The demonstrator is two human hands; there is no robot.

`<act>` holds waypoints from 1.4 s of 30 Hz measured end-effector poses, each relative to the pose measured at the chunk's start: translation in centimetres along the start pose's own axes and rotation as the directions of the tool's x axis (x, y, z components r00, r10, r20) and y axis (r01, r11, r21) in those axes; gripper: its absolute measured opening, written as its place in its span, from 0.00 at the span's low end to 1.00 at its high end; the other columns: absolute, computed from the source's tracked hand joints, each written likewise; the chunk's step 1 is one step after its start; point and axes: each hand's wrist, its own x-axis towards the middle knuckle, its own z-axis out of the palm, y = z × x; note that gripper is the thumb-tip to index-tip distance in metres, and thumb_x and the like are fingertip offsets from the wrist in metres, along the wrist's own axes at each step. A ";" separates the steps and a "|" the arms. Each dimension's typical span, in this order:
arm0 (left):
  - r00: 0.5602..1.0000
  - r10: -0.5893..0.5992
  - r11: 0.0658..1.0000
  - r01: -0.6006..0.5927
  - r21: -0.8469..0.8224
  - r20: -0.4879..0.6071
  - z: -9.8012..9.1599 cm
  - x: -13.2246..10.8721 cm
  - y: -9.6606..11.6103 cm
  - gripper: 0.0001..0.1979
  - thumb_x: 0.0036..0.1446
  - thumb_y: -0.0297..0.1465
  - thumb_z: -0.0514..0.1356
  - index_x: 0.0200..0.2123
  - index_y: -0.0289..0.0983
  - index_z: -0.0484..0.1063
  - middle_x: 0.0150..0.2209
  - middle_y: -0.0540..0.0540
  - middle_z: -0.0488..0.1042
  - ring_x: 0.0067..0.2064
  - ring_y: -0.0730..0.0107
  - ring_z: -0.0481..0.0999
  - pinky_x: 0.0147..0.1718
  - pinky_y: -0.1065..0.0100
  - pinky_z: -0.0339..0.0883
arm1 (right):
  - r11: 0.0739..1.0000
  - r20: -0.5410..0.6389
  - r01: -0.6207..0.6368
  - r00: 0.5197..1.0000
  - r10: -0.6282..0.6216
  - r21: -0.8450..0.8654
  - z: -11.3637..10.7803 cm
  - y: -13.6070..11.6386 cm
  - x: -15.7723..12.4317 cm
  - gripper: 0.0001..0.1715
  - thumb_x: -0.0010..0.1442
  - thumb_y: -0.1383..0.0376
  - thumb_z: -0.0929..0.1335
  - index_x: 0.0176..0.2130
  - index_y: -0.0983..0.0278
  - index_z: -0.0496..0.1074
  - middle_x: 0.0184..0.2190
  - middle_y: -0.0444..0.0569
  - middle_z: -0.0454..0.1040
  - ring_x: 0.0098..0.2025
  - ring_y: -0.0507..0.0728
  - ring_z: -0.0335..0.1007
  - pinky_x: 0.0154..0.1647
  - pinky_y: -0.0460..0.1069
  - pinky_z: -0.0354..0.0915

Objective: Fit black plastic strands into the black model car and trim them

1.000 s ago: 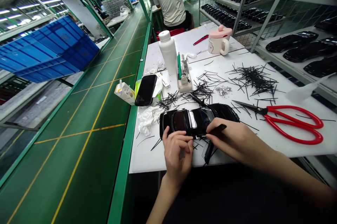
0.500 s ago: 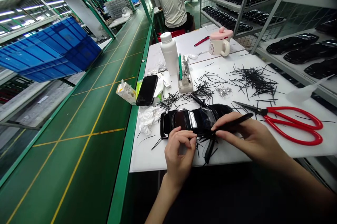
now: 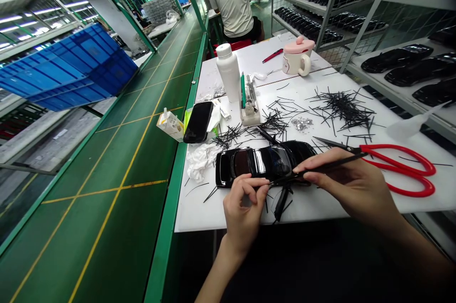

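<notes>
A glossy black model car body (image 3: 261, 163) lies on the white table, its underside hidden. My left hand (image 3: 244, 210) grips its near edge with curled fingers. My right hand (image 3: 344, 177) pinches long slim black tweezers (image 3: 320, 168) above the car, with the tip reaching towards my left fingers. A loose black plastic strip (image 3: 281, 203) lies just below the car, next to my left hand. Thin black bristle-like strips (image 3: 274, 122) are scattered behind the car.
Red-handled scissors (image 3: 397, 165) lie right of my right hand. Behind stand a white bottle (image 3: 228, 72), a phone (image 3: 198, 121) and a pink-lidded mug (image 3: 298, 56). A green conveyor belt (image 3: 124, 165) runs along the left; shelves of black car bodies (image 3: 399, 63) stand right.
My right hand has moved to the right and away from the car's near edge, with the tweezers swinging flatter across it. The car and my left hand have barely moved.
</notes>
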 end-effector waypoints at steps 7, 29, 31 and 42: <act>1.000 0.020 1.000 -0.019 -0.022 0.006 0.1 -0.2 -0.1 0.18 0.57 0.17 0.62 0.25 0.37 0.56 0.32 0.53 0.80 0.36 0.75 0.81 0.50 0.62 0.72 | 1.000 0.031 0.012 0.999 -0.011 -0.006 -0.4 0.4 0.2 0.04 0.58 0.64 0.75 0.36 0.59 0.78 0.34 0.44 0.80 0.36 0.51 0.78 0.39 0.42 0.75; 0.994 0.104 0.928 -0.112 0.356 0.042 -1.7 -0.5 -0.9 0.11 0.57 0.23 0.61 0.32 0.38 0.59 0.51 0.39 0.73 0.61 0.55 0.68 0.59 0.42 0.63 | 0.960 0.481 0.210 0.871 -0.098 -0.184 -3.6 1.0 3.7 0.04 0.61 0.65 0.72 0.39 0.58 0.79 0.36 0.44 0.81 0.38 0.53 0.79 0.39 0.44 0.74; 0.997 0.068 0.912 -0.075 0.402 0.030 -1.5 -0.6 -1.0 0.10 0.58 0.24 0.61 0.34 0.38 0.60 0.52 0.38 0.72 0.62 0.53 0.65 0.58 0.42 0.63 | 0.949 0.551 0.260 0.826 -0.122 -0.180 -3.6 1.1 3.8 0.05 0.62 0.66 0.71 0.40 0.58 0.78 0.37 0.44 0.81 0.39 0.53 0.79 0.41 0.45 0.74; 0.996 0.089 0.828 -0.091 0.553 0.030 0.4 -0.1 -1.8 0.17 0.58 0.30 0.64 0.47 0.38 0.61 0.57 0.32 0.67 0.59 0.49 0.68 0.54 0.49 0.62 | 0.857 0.613 0.501 0.718 -0.331 -0.124 -2.6 2.0 3.3 0.10 0.65 0.72 0.65 0.43 0.62 0.76 0.39 0.50 0.82 0.39 0.55 0.80 0.39 0.47 0.74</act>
